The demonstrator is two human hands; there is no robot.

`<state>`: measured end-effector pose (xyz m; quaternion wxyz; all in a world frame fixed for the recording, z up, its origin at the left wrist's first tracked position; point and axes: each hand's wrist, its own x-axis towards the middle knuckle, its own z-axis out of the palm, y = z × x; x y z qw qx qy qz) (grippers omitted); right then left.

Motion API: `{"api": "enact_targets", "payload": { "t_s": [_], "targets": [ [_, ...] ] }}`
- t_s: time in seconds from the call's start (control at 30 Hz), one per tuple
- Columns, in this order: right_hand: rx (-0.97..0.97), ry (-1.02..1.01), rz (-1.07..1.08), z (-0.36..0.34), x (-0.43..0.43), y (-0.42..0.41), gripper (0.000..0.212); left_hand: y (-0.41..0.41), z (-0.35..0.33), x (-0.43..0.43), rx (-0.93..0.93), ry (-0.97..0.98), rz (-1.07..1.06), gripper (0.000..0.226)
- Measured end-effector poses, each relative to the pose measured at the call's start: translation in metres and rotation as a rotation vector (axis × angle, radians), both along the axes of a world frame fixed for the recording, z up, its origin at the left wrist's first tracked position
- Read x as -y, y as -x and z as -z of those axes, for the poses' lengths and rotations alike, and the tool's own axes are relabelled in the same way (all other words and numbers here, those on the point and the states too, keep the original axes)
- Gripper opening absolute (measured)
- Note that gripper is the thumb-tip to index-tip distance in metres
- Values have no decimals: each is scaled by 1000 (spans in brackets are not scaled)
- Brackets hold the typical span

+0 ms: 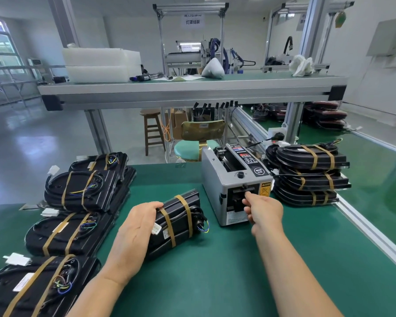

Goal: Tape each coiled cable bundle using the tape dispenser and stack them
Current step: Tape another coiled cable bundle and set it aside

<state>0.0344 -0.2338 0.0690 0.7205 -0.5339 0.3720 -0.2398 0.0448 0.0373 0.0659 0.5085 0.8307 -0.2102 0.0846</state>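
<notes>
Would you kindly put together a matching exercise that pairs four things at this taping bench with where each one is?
Things:
1. left hand
2. right hand
3. stack of taped bundles
4. wooden stool

Places:
A. on the floor beyond the green bench
B. at the outlet of the tape dispenser
C. to the right of the tape dispenser
D. gripping the cable bundle in the middle of the bench

Pairs: 1-D, 2-B, 3-C, 4-A
</notes>
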Motion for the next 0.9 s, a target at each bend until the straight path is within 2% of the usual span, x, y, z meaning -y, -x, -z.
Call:
{"api": "enact_targets", "payload": {
  "t_s": [0.07,0.17,0.27,0.37,0.43,0.5,0.63,0.9],
  "targets": [
    [-20,33,7,0,1,-2,14,-3,-5,5,-48,-40,-39,34],
    [-44,90,21,2,0,-5,12,-12,-11,12,-70,-226,-99,20],
    [-56,124,45,2,-2,-7,15,-17,-18,23,-79,-481,-160,39],
    [-51,96,82,2,-4,-7,16,-23,-20,35,75,-740,-186,70],
    [8,20,94,4,-10,-3,16,-26,-19,43,172,-819,-160,80],
    [110,-64,52,2,-24,3,17,-27,-17,49,238,-840,-115,78],
    [225,-106,-174,-13,-59,6,15,-29,-12,52,259,-712,-96,70],
    [181,-94,-368,-25,-80,-2,14,-28,-11,48,289,-681,-75,70]
  ]
}}
